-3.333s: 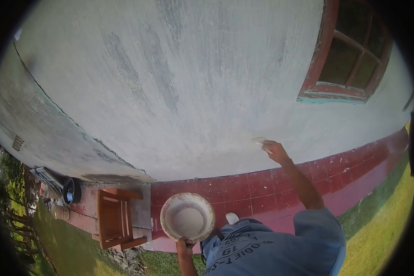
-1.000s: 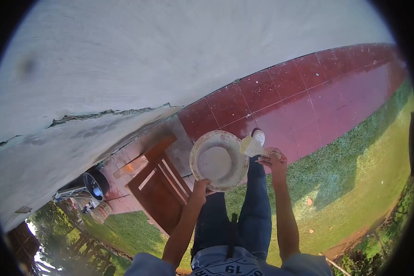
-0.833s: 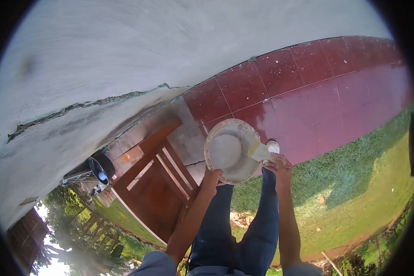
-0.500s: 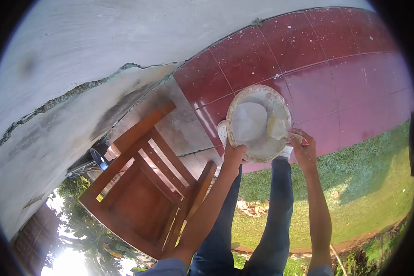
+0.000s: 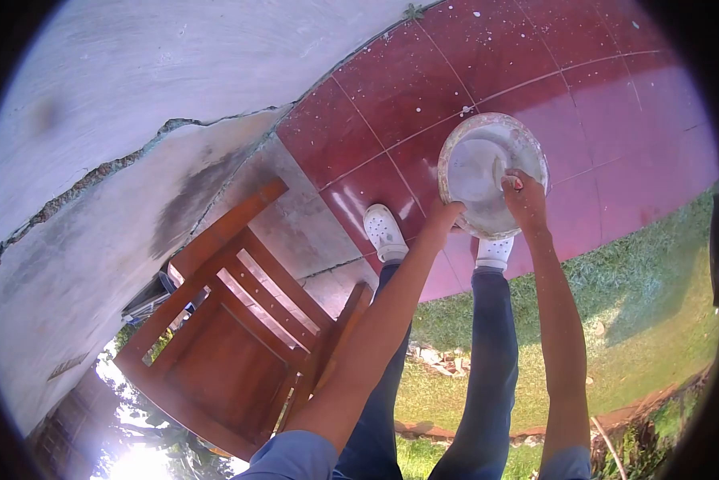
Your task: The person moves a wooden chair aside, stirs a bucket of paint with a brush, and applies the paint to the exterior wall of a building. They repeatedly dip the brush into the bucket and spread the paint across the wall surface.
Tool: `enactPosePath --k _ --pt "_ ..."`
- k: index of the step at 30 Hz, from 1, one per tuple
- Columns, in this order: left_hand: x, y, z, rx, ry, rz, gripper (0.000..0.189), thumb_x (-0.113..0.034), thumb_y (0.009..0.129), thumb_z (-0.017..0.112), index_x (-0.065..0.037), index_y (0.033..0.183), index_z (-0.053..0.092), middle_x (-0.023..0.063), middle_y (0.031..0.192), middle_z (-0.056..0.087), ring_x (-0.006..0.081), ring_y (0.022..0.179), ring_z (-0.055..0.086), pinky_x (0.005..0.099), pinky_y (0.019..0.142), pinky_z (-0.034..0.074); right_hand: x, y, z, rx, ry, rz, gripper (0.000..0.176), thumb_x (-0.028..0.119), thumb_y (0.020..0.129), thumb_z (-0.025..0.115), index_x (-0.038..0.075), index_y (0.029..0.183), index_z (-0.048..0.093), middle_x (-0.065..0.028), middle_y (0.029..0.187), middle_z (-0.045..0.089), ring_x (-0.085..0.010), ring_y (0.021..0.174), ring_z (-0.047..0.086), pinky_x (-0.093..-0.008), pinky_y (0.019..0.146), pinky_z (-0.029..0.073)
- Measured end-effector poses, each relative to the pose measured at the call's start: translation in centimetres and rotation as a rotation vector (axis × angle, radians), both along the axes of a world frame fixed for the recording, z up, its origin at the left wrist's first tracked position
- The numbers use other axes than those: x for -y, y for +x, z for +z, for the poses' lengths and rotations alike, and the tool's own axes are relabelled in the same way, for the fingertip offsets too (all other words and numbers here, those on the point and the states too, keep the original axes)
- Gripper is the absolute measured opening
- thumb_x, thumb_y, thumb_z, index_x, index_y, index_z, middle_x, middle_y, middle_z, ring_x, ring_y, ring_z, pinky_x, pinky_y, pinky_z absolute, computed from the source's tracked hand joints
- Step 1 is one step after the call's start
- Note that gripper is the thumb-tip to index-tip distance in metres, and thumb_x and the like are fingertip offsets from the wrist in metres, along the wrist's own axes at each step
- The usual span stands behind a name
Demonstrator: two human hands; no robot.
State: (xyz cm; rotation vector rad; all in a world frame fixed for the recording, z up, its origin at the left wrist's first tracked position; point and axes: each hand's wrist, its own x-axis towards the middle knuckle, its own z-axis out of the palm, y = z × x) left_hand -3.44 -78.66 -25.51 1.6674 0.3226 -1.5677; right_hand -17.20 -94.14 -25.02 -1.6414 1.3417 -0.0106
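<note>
My left hand (image 5: 446, 218) is closed on the near-left rim of a bucket (image 5: 494, 118), its thumb over the edge. The bucket is crusted with pale, dried material and has whitish liquid inside. It is held up above the tiled floor, its mouth facing me. My right hand (image 5: 526, 197) reaches over the right side of the rim, closed around a paintbrush (image 5: 513, 182) with a red-tipped handle. The brush's head points into the bucket and is hard to make out.
A brown wooden chair (image 5: 231, 352) stands on the left beside a cracked whitewashed wall (image 5: 135, 88). My white clogs (image 5: 385, 232) are on red tiles (image 5: 359, 144) speckled with white. Grass (image 5: 615, 320) borders the tiles on the right.
The bucket has moved right and slightly up in view, with my left hand on its rim. My right hand has shifted from the outer rim to over the bucket's mouth. My left clog now shows fully.
</note>
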Motion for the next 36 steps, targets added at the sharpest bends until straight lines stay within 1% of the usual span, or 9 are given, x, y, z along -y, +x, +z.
enactPosePath --k 8,11,14,21,24,27,28,32,36 --pt "-0.1 -2.3 0.4 0.274 0.217 -0.298 0.059 -0.007 0.073 0.063 -0.002 0.131 0.052 0.0188 0.1 0.067 0.0314 0.083 0.071 0.0437 0.061 0.063 -2.1 0.2 -2.7 -0.028 -0.044 0.052 0.028 0.014 0.086 0.065 0.003 0.111 0.069 -0.0292 0.095 0.068 -0.0436 0.093 0.068 -0.0474 0.08 0.054" --pt "-1.0 -2.7 4.0 0.336 0.236 -0.329 0.058 -0.016 0.07 0.063 0.002 0.125 0.057 0.0245 0.088 0.069 0.035 0.078 0.071 0.0448 0.066 0.057 -3.0 0.1 -0.5 -0.03 0.007 0.104 0.027 0.012 0.084 0.065 0.003 0.109 0.07 -0.0293 0.094 0.068 -0.0432 0.092 0.068 -0.0469 0.08 0.054" --pt "-1.6 -2.3 7.6 0.264 0.29 -0.359 0.066 -0.009 0.072 0.063 -0.004 0.136 0.049 0.0186 0.1 0.067 0.0281 0.082 0.071 0.0407 0.06 0.063 -4.7 -0.2 2.0 0.014 0.004 0.143 0.03 0.01 0.081 0.066 0.001 0.11 0.07 -0.0275 0.092 0.069 -0.0437 0.089 0.068 -0.0465 0.08 0.055" --pt "-4.9 -2.1 13.6 0.283 0.259 -0.198 0.055 -0.017 0.07 0.064 0.003 0.121 0.059 0.0218 0.089 0.07 0.0323 0.075 0.071 0.0438 0.061 0.057 -7.3 -1.8 10.2 0.186 0.169 -0.02 0.026 0.009 0.086 0.066 -0.001 0.109 0.07 -0.02 0.092 0.072 -0.0282 0.078 0.072 -0.0387 0.071 0.057" --pt "-5.3 -1.7 16.5 0.263 0.224 -0.096 0.052 -0.015 0.071 0.064 0.003 0.119 0.061 0.0191 0.089 0.069 0.0269 0.074 0.069 0.0406 0.057 0.056 -7.8 -2.6 13.9 0.445 0.669 -0.362 0.024 0.004 0.092 0.061 0.0 0.114 0.067 -0.0091 0.095 0.069 -0.0158 0.077 0.07 -0.0281 0.067 0.061" --pt "-6.2 -1.4 18.1 0.318 0.209 -0.051 0.052 -0.014 0.071 0.064 0.002 0.12 0.061 0.0178 0.088 0.069 0.0265 0.078 0.069 0.0409 0.061 0.056 -7.7 -2.2 17.2 0.348 0.45 -0.035 0.025 0.003 0.091 0.061 -0.002 0.115 0.066 -0.011 0.092 0.069 -0.0168 0.077 0.071 -0.0289 0.065 0.061" --pt "-5.8 -1.0 19.8 0.278 0.227 -0.05 0.056 -0.014 0.071 0.064 0.001 0.125 0.058 0.0177 0.095 0.069 0.027 0.082 0.069 0.0413 0.067 0.057 -7.8 -2.0 17.8 0.436 0.669 -0.24 0.024 0.004 0.091 0.062 -0.004 0.114 0.066 -0.0118 0.09 0.069 -0.0173 0.076 0.071 -0.029 0.065 0.062" --pt "-6.5 -0.4 23.1 0.242 0.21 0.056 0.061 -0.013 0.071 0.064 -0.001 0.13 0.054 0.0185 0.104 0.068 0.0281 0.084 0.069 0.0413 0.072 0.058 -7.9 -0.8 20.7 0.461 0.537 -0.143 0.025 0.006 0.09 0.066 -0.004 0.113 0.066 -0.0114 0.088 0.069 -0.0155 0.073 0.07 -0.0276 0.064 0.061" --pt "-8.2 0.2 24.7 0.335 0.234 0.044 0.068 -0.012 0.07 0.064 -0.007 0.137 0.051 0.0201 0.11 0.067 0.0304 0.09 0.069 0.0411 0.075 0.06 -8.8 0.7 22.9 0.505 0.673 -0.292 0.025 0.006 0.091 0.065 -0.003 0.115 0.066 -0.012 0.089 0.07 -0.0163 0.074 0.071 -0.0277 0.062 0.061"
